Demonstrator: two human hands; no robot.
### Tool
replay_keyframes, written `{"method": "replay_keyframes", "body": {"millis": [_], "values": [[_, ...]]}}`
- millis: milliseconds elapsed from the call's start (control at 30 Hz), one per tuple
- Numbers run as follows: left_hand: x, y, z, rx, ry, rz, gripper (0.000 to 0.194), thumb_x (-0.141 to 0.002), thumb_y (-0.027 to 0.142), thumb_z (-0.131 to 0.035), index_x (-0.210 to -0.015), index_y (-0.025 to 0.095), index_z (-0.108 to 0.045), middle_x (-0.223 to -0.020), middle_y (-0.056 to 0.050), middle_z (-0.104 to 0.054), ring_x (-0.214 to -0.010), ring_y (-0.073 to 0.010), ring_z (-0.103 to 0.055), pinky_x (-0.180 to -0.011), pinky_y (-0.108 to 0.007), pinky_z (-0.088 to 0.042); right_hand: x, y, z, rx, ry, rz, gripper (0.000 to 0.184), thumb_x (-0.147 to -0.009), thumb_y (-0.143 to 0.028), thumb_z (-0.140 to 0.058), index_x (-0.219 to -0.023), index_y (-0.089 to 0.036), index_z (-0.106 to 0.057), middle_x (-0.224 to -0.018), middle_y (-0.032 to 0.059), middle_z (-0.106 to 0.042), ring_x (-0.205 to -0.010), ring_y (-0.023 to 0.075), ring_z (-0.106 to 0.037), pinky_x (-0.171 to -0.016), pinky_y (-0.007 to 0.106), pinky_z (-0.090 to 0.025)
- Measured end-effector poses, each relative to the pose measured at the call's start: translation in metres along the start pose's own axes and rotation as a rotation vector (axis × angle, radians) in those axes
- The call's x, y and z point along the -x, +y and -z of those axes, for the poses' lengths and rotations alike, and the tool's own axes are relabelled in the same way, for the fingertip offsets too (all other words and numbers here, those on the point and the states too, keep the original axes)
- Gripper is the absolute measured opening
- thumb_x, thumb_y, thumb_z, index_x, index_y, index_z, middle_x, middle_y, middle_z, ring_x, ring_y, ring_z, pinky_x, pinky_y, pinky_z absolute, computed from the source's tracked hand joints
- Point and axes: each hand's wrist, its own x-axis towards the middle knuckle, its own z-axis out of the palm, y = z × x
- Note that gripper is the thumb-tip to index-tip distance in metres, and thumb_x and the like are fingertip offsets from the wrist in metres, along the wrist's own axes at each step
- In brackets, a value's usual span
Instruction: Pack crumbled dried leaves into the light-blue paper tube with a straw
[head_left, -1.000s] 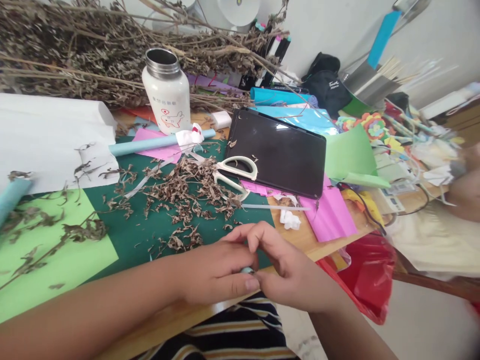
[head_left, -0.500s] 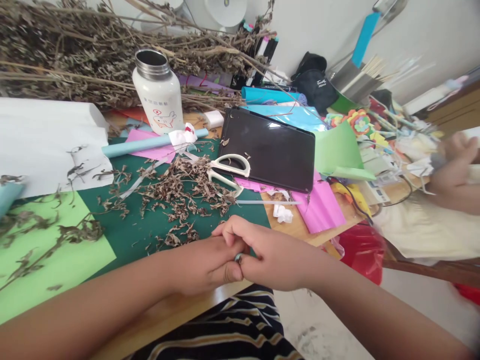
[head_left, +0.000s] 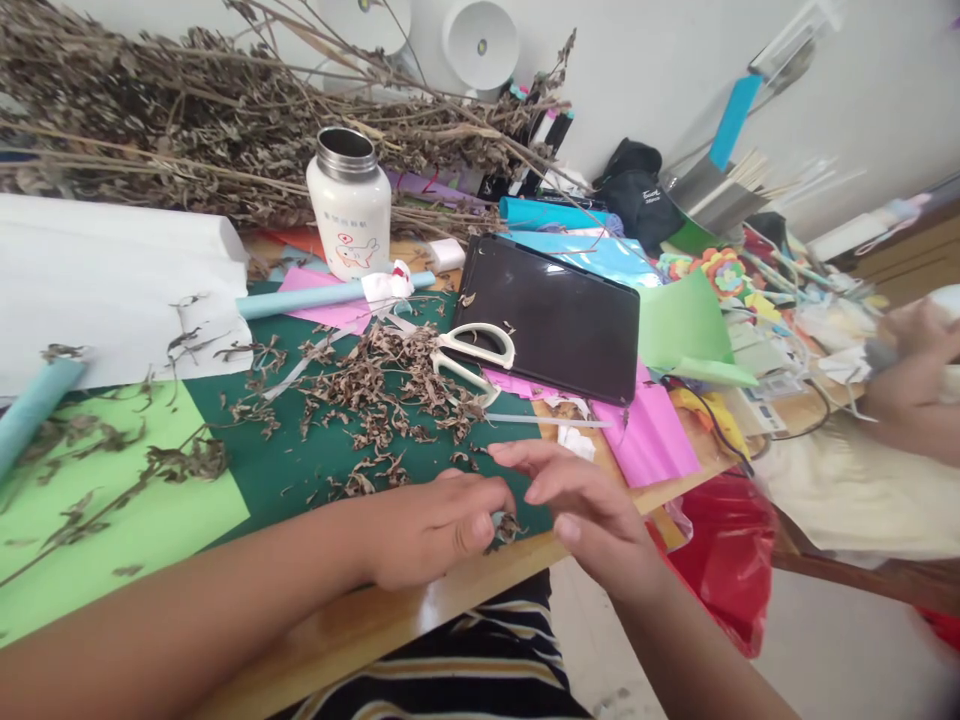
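My left hand is closed, palm down, just above the near edge of the table. From between its thumb and fingers pokes the end of a small light-blue paper roll with dried leaf bits at its tip; the rest of it is covered by the hand. My right hand is held apart to the right, its fingers spread and holding nothing. Beyond both hands, crumbled dried leaves lie on the green mat. White-handled scissors rest with their blades under the leaves.
An uncapped white bottle stands before a heap of dried stalks. A black tablet lies behind the scissors. White paper and light-green paper are at left. A red bag hangs at right, near another person's hand.
My right hand has let go of the left hand's fingers, moved away to the right and opened. The leafy tip of the light-blue roll now shows. The view has shifted slightly.
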Motion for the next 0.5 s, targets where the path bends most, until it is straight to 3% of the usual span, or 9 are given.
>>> {"method": "replay_keyframes", "body": {"millis": [100,200,500], "values": [[-0.002,-0.001,0.0,0.009,0.01,-0.054,0.056,-0.082,0.054,0.002,-0.082,0.015,-0.039,-0.08,-0.004,-0.044,-0.074,-0.0145,-0.04,-0.08,-0.029,-0.032,-0.004,-0.01,0.002,0.441,-0.078,0.197,0.015,-0.074,-0.02,-0.051,-0.089,-0.022,-0.053,-0.112,0.0068,-0.048,-0.108,0.0215,-0.044,-0.094,0.043,-0.033],[-0.003,0.0,0.001,0.013,0.011,-0.054,0.056,-0.083,0.053,0.001,-0.083,0.015,-0.04,-0.084,-0.005,-0.045,-0.076,-0.0145,-0.04,-0.081,-0.028,-0.032,-0.009,-0.016,0.001,0.682,-0.105,0.305,0.009,-0.072,-0.019,-0.053,-0.081,-0.021,-0.053,-0.106,0.0067,-0.051,-0.103,0.0195,-0.047,-0.092,0.04,-0.037],[-0.003,0.004,0.003,0.007,-0.022,0.003,0.053,-0.084,0.052,-0.001,-0.084,0.016,-0.04,-0.084,-0.003,-0.046,-0.075,-0.0139,-0.039,-0.078,-0.028,-0.031,-0.003,-0.013,0.004,0.847,-0.106,0.358,0.023,-0.069,-0.011,-0.047,-0.088,-0.023,-0.052,-0.099,0.0061,-0.056,-0.095,0.0184,-0.05,-0.086,0.04,-0.04]]}}
